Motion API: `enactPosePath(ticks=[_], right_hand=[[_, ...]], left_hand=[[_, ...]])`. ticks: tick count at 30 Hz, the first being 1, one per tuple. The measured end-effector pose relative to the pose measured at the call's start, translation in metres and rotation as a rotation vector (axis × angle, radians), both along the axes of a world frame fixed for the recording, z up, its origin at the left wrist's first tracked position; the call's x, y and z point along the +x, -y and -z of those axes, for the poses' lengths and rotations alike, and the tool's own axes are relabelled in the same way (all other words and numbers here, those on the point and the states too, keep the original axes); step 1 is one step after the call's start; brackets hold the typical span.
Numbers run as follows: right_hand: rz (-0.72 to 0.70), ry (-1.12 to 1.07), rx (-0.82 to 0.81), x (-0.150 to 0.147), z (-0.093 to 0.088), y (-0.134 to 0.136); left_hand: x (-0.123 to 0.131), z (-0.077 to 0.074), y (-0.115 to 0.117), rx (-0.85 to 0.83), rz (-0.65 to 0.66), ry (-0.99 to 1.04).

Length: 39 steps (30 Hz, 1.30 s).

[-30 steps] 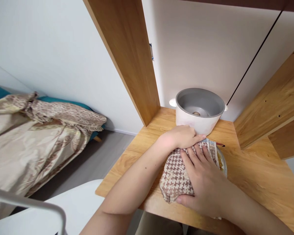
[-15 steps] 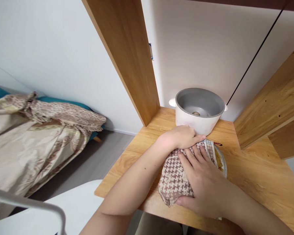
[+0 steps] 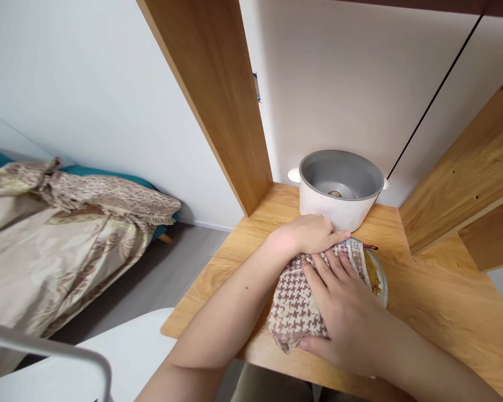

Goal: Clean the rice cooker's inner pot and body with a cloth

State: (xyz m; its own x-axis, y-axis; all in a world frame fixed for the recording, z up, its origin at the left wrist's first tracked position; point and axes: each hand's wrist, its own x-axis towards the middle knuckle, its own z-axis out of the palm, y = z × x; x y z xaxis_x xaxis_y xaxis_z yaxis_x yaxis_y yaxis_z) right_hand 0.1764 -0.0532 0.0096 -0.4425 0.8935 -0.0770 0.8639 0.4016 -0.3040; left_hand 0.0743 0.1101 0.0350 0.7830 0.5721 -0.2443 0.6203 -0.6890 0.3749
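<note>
A brown-and-cream houndstooth cloth lies over most of a round, pale-rimmed dish-like thing on the wooden table. At its uncovered right side, a yellow-brown surface shows. My right hand rests flat on the cloth, fingers spread. Curled at the far edge of the cloth and the round thing is my left hand, its thumb stretched along the top and its other fingertips hidden. A white pot with a grey inside stands just behind my left hand, with a round metal piece at its bottom centre.
The wooden table has upright wooden boards at its left and right. A white wall is behind it. At lower left are a white surface and a grey curved tube. Farther left, a patterned cover drapes over teal furniture.
My right hand and the cloth have shifted slightly to the left, baring a little more of the yellow-brown surface. My left hand stays in place.
</note>
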Motion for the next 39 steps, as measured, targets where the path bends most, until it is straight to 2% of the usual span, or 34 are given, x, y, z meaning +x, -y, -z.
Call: enactPosePath(ticks=[4,12,20,31,39], right_hand=[[-0.007,-0.005,-0.014,0.004,-0.004,-0.004],[0.075,0.044,-0.016,-0.01,-0.002,0.004],[0.0,0.001,-0.03,0.004,-0.003,-0.005],[0.08,0.045,0.036,-0.01,0.004,0.006],[0.023,0.011,-0.003,0.003,-0.001,-0.001]], left_hand=[[0.0,0.001,-0.001,0.008,0.007,0.004],[0.0,-0.003,0.002,0.019,0.002,0.0],[0.0,0.0,0.0,0.004,0.004,-0.001],[-0.001,-0.004,0.002,0.002,0.024,0.0],[-0.001,0.003,-0.002,-0.035,0.006,0.054]])
